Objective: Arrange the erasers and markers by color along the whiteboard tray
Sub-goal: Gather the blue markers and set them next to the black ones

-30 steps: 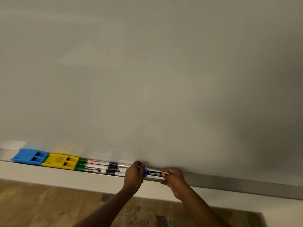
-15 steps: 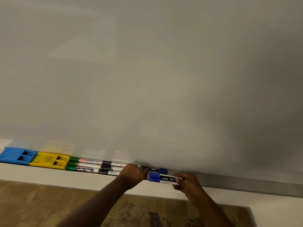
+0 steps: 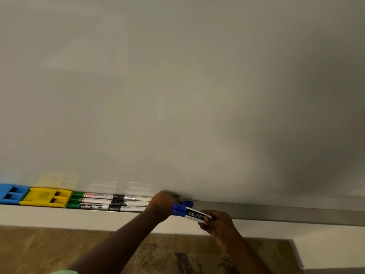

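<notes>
On the whiteboard tray [image 3: 276, 214], from the left, lie a blue eraser [image 3: 11, 195], a yellow eraser [image 3: 46, 197], three green-capped markers [image 3: 92, 200] and black-capped markers [image 3: 128, 203]. My left hand [image 3: 164, 204] is curled on the tray at the right end of that row. It grips a blue marker whose cap [image 3: 188, 203] pokes out to the right. My right hand [image 3: 219, 224] pinches two blue-capped markers [image 3: 189, 212] side by side by their white barrels, caps pointing left, just in front of the tray.
The whiteboard [image 3: 177, 95] fills the view above the tray. The grey tray runs on to the right with nothing on it. Below are a white ledge [image 3: 59, 216] and a brown mottled floor [image 3: 49, 250].
The view has shifted right, so the erasers sit further left. My right hand has drawn the two blue markers right and slightly off the tray. The left hand stays by the marker row.
</notes>
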A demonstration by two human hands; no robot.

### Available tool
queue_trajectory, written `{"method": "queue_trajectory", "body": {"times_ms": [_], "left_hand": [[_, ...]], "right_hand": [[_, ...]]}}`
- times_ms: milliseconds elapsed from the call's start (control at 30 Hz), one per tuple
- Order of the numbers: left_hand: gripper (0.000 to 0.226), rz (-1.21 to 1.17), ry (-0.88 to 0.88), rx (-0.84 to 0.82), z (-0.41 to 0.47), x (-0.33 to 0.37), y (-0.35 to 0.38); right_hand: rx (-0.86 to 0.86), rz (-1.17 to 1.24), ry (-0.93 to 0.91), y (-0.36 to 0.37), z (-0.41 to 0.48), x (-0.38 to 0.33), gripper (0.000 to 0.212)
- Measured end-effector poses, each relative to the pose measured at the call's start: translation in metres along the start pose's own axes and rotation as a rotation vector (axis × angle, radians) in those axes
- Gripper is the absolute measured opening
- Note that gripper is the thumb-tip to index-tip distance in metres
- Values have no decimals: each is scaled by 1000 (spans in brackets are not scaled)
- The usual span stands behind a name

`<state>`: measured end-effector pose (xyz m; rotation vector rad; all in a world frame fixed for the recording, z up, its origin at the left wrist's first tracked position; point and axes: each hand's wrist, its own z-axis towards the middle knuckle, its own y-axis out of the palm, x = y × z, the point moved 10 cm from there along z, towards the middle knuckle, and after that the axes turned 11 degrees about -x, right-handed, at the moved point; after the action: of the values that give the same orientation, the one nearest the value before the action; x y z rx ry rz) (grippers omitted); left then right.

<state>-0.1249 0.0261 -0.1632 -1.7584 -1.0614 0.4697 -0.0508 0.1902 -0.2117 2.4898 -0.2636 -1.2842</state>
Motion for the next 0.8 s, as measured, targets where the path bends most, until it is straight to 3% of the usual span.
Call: {"method": "queue_trajectory", "body": {"times_ms": [100, 200, 267, 400, 500, 600, 800], "left_hand": [[28, 42, -17, 41, -6, -7, -4], [31, -12, -73, 190, -24, -15, -16], [28, -231, -80, 293, -38, -17, -24], [14, -1041, -61, 343, -55, -19, -15], [6, -1382, -22, 382, -60, -15, -14], [15, -1511, 9, 360, -61, -14, -15], [10, -1487, 30, 228, -58, -17, -4]], "right_hand": [[-24, 153, -23, 4, -1, 3, 17], [-36, 265, -47, 10, -4, 2, 20], [-44, 309, -63, 15, -6, 1, 21], [-76, 349, -49, 32, -6, 4, 20], [-92, 332, -13, 43, -2, 8, 21], [-109, 318, 20, 51, 3, 7, 20], [-198, 242, 17, 72, 13, -13, 24]]}}
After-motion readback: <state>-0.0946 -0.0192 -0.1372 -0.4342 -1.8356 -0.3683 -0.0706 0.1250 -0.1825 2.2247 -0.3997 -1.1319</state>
